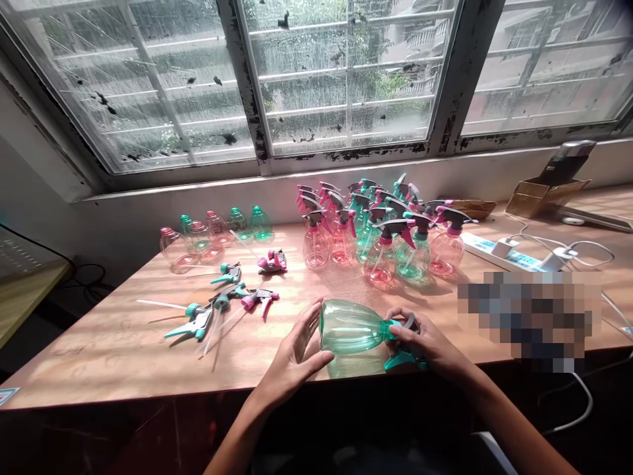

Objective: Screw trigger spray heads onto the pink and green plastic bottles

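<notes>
Near the front edge of the table, a clear green spray bottle (349, 326) lies level on its side between my hands. My left hand (299, 356) cups its base, fingers on the far side and thumb on the near side. At the other end, my right hand (420, 340) is closed around the spray head (393, 330) at the neck; its teal trigger (398, 360) points toward me. Part of the spray head is hidden by the fingers. To the left lie several loose spray heads (195, 320), teal or pink with grey, with thin tubes attached.
Several pink and green bottles without heads (178, 249) stand at the back left. Bottles fitted with spray heads (380, 260) crowd the back middle. On the right are a white power strip (499, 254) with cables, a cardboard box (541, 198) and a blurred-out patch (534, 320).
</notes>
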`<state>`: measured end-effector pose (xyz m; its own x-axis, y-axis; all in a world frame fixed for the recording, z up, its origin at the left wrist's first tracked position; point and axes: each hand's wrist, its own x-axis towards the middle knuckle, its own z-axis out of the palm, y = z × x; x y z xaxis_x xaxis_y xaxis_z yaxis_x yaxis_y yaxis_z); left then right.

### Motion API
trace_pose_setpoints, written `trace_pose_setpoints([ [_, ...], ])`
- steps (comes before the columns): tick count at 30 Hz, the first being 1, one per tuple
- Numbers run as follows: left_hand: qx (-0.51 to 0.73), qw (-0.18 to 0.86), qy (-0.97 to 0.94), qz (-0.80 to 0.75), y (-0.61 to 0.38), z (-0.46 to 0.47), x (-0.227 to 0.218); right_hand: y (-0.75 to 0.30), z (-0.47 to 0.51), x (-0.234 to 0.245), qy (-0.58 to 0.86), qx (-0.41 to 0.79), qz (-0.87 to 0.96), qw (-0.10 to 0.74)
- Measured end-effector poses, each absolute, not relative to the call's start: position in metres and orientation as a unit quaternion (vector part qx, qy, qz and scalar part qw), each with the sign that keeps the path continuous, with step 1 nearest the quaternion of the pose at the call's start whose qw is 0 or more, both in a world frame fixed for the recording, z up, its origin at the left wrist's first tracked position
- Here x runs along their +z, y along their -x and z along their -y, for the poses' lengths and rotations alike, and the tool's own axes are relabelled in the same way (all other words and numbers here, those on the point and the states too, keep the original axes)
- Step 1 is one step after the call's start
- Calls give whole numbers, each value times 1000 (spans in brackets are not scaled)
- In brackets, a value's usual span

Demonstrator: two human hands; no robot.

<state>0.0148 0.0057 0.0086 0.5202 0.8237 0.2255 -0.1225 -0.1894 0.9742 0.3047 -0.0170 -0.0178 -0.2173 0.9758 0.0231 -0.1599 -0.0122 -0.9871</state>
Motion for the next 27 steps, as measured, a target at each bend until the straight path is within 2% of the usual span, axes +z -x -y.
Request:
trace_pose_setpoints([
  [6, 378, 592, -642, -307, -19, -7, 16, -303, 17, -18, 397, 594, 501, 489],
  [13, 400, 616, -618, -281, -23, -14, 7, -303, 15, -17, 380, 611, 477, 504],
  [18, 364, 623, -637, -271, -19, -12, 6, -306, 12, -19, 374, 612, 472, 512],
  [27, 335, 560, -685, -324, -23, -2, 11, -304, 11, -24, 378, 582, 526, 492],
])
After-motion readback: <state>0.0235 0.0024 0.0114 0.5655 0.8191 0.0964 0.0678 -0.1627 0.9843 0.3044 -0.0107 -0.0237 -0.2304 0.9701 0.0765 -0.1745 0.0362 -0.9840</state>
